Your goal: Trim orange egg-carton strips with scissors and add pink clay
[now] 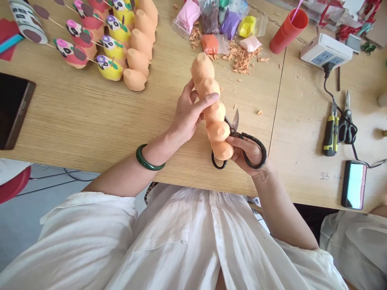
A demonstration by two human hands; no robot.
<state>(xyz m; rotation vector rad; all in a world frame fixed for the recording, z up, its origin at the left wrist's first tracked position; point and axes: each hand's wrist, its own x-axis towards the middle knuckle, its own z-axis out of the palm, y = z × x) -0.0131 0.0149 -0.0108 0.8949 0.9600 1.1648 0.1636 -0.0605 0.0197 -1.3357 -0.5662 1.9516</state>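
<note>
At the frame's centre, the left hand (187,110) is clamping an orange strip (214,110), thumb crossing its face. The strip is reaching above and below that grip. The right hand (249,153) is closing around scissors (239,134), its fingertips meeting the strip's lower end.

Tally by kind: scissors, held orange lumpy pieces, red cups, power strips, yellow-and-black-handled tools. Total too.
Scissors: 2 (one pair in the right hand, another on the table)
Held orange lumpy piece: 1
Red cup: 1
Power strip: 1
Yellow-and-black-handled tool: 1
Total: 6
</note>
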